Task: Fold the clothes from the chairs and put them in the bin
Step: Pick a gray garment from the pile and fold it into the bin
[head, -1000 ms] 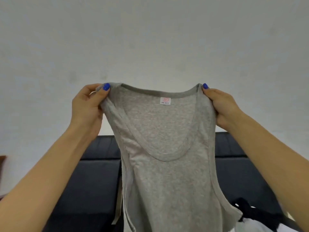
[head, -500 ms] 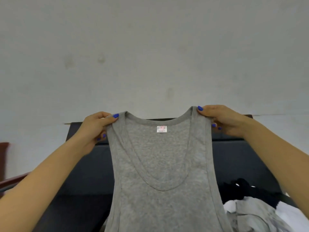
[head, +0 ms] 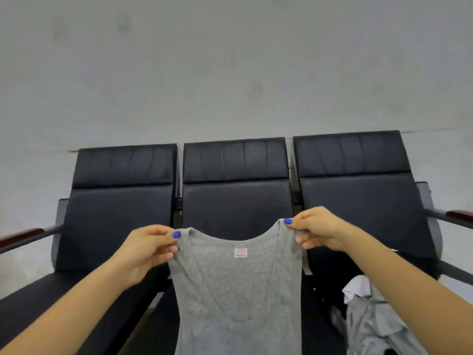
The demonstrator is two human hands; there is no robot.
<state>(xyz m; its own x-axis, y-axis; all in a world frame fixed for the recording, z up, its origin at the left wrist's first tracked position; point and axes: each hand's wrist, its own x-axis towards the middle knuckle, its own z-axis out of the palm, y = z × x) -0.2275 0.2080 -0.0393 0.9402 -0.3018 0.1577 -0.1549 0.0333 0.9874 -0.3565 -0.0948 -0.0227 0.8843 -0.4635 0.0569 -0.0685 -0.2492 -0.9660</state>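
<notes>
A grey tank top (head: 238, 285) hangs in front of me with its small white label facing me. My left hand (head: 149, 248) pinches the left shoulder strap and my right hand (head: 318, 230) pinches the right strap, holding the top spread out flat. Its lower part runs off the bottom of the view. It hangs in front of the middle seat of a row of black chairs (head: 234, 180). No bin is in view.
A heap of white, grey and black clothes (head: 368, 316) lies on the right-hand seat. Armrests with brown tops stick out at the far left (head: 24, 235) and far right (head: 458, 216). A plain grey wall (head: 230, 67) stands behind the chairs.
My hands have lowered the tank top while still gripping its straps. The view has shifted, so the full backs of the three chairs now show behind it.
</notes>
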